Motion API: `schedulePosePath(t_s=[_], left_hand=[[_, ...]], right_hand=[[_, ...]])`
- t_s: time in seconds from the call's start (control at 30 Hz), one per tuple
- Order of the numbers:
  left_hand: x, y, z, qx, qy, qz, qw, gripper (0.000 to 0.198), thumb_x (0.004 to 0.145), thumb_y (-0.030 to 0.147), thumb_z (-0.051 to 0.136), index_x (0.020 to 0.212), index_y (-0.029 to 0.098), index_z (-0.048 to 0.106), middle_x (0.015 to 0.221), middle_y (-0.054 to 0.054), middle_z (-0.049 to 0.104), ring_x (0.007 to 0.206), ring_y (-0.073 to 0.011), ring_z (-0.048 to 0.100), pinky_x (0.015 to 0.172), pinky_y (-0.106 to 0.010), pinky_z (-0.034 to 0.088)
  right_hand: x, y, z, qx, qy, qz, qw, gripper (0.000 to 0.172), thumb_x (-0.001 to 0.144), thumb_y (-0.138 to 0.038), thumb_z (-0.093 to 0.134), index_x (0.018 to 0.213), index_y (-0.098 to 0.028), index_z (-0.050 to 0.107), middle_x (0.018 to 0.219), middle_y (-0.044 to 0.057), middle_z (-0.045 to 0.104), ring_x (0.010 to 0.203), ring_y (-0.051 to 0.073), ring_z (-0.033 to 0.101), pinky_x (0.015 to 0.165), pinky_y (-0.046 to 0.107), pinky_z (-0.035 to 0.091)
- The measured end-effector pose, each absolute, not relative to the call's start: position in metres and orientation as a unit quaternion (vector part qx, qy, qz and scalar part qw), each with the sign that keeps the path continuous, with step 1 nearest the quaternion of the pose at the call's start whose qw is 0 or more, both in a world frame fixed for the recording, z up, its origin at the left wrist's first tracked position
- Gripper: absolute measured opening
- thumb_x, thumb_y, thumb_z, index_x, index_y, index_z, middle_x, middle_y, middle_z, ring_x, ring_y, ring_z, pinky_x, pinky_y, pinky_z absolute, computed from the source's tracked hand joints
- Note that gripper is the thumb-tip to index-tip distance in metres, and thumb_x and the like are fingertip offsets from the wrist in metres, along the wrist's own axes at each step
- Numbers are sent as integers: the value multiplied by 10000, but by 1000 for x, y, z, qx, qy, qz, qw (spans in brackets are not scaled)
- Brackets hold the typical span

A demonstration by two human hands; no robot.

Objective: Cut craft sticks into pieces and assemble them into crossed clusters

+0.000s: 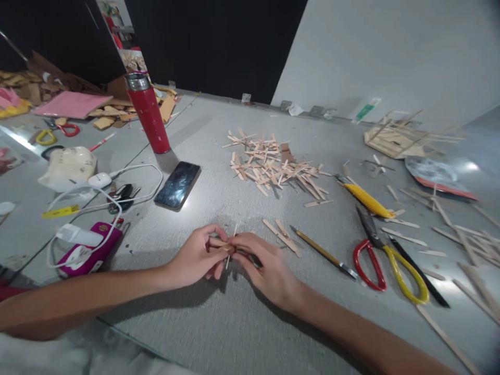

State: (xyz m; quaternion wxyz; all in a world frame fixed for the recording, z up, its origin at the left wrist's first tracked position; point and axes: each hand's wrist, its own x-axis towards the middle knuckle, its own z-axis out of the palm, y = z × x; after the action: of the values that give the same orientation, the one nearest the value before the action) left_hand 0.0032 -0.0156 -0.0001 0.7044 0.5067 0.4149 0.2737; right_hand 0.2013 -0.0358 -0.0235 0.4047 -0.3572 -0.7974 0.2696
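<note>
My left hand (197,256) and my right hand (271,265) meet just above the table near its front edge. Both are closed, fingertips pinching small craft-stick pieces (227,248) between them. One thin piece pokes out above and below the fingertips; how the pieces join is hidden by my fingers. Right of my right hand lie a few loose craft sticks (282,237) and a pencil-like tool (322,251) with a metal end. Farther right rest scissors (377,250) with one red and one yellow handle, and a yellow utility knife (365,197).
A heap of craft sticks (269,161) lies ahead. To the left are a phone (178,185), an upright red bottle (150,117), keys (124,197), a purple power bank (94,250) with white cables and cardboard scraps. A stick frame (394,140) and more sticks occupy the right.
</note>
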Motion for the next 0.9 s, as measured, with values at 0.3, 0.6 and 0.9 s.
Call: schedulePosePath(t_s=[0.3,0.6,0.9], left_hand=[[3,-16,1,512,399,248,719,385,909,519,715,929,213,483,550,24,686,363,-98,526,358,-166,378],[2,-18,3,509,396,220,732,418,956,613,599,949,215,472,551,-1,705,312,-73,432,344,-162,311],[1,-22,-2,497,397,255,728,412,966,610,588,954,223,447,477,46,640,293,-76,371,334,-169,265]], right_hand=[[202,-33,-22,-340,-807,261,408,163,1075,-209,509,1120,-215,665,991,87,752,901,196,727,793,323,614],[206,-38,-22,-358,-804,249,404,201,1077,-181,480,1044,-208,676,846,53,751,764,176,732,706,279,595],[208,-37,-21,-341,-793,303,404,138,1044,-234,585,1156,-234,666,975,78,769,891,201,772,766,305,637]])
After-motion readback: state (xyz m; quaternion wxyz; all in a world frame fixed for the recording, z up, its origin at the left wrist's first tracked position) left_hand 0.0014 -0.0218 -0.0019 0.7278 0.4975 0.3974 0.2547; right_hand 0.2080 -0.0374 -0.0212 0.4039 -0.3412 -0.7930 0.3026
